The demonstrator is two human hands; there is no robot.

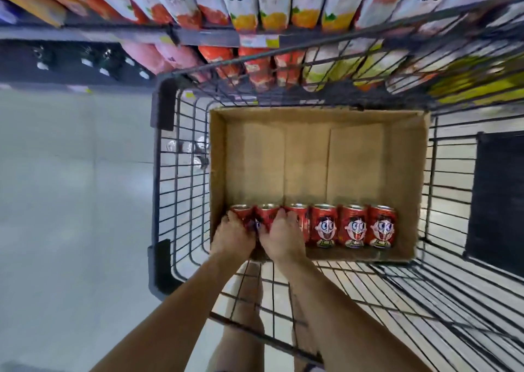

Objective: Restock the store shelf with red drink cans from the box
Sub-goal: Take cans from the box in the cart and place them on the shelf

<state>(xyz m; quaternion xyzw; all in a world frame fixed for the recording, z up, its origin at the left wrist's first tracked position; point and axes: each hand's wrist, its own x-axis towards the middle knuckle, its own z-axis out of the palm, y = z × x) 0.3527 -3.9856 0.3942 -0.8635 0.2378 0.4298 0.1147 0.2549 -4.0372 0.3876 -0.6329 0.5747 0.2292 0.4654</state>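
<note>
Inside a wire cart [181, 173] on pale floor [71, 187], both hands grip cans [353, 225].

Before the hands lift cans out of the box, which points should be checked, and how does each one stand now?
1. Left hand grips the leftmost red can: ok.
2. Right hand is on cans; which one it holds: cannot tell.
3. Three free cans stand upright: ok.
4. Cardboard box sits flat in the shopping cart: ok.
5. Space above the box is free for lifting: ok.
6. Free place on the shelf: cannot tell.
</note>
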